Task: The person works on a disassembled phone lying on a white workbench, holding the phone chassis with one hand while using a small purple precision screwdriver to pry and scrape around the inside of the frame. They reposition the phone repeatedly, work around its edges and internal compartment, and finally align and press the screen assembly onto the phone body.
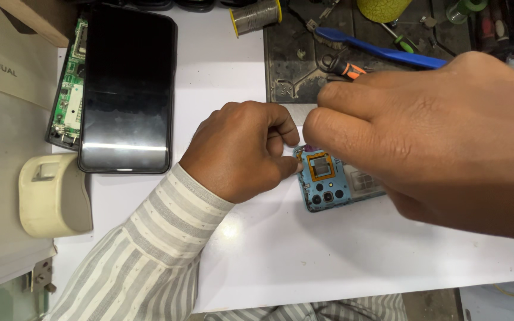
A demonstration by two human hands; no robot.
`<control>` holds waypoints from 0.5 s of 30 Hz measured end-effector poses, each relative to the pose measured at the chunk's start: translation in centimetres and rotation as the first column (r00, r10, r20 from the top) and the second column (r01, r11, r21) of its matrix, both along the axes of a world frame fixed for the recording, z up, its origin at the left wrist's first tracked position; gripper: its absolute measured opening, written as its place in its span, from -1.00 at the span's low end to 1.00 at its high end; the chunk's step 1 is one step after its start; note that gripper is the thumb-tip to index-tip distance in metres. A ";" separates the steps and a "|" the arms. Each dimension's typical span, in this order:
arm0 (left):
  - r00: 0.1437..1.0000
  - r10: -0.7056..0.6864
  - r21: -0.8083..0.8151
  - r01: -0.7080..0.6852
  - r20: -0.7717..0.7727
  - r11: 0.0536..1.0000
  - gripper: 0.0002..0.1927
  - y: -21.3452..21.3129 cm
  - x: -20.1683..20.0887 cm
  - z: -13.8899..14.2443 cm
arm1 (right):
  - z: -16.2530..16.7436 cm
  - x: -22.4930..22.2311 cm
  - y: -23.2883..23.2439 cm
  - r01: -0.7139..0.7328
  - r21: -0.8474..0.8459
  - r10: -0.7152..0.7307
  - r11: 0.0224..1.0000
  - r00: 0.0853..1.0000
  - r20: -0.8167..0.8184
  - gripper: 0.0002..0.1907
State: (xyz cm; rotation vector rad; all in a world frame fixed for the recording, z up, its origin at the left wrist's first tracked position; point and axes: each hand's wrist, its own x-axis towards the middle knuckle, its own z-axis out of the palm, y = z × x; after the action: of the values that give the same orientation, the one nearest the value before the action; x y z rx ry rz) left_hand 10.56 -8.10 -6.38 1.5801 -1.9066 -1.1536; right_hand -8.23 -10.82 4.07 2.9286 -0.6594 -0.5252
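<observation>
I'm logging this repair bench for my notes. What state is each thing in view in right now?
Blue phone back cover: lying inside-up on the white table, partly hidden by hands.
Left hand: fingers curled, touching the cover's edge.
Right hand: pinched above the cover; contact unclear.
Black phone: screen dark, lying flat over a green circuit board.
Solder spool: on its side.
Blue toothbrush: lying on the dark mat.

Blue phone back cover point(328, 187), inner side up with camera holes and orange flex part, lies flat on white table point(304, 255), partly hidden.
</observation>
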 end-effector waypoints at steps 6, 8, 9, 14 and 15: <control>0.977 0.015 0.005 -0.015 -0.215 1.000 -0.75 -0.1 0.2 -0.5 | 0.0 0.5 0.3 0.083 -0.177 -0.106 0.981 0.986 -0.129 -0.76; 0.926 0.025 0.016 -0.021 -0.378 1.000 -0.73 -0.2 0.5 -0.5 | 0.0 0.6 0.2 0.135 -0.273 -0.219 0.953 0.927 -0.305 -0.70; 0.897 0.028 0.022 -0.020 -0.441 1.000 -0.71 -0.2 0.6 -0.5 | 0.0 0.5 0.2 0.143 -0.274 -0.222 0.951 0.932 -0.287 -0.69; 0.789 -0.100 -0.057 0.083 -0.606 0.995 -0.72 -0.1 1.0 -0.5 | -0.4 -0.1 0.3 0.061 -0.038 -0.055 0.997 0.986 0.160 -0.69; 0.787 -0.134 -0.091 0.099 -0.602 0.991 -0.73 -0.1 1.0 -0.6 | -0.6 -0.3 0.4 0.065 0.021 -0.068 0.998 0.975 0.210 -0.70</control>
State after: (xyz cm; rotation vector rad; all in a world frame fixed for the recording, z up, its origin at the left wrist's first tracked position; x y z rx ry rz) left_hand 11.60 -8.17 -6.96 0.8971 -1.5847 -1.4311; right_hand -8.51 -10.45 3.45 3.0108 -0.7824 -0.2263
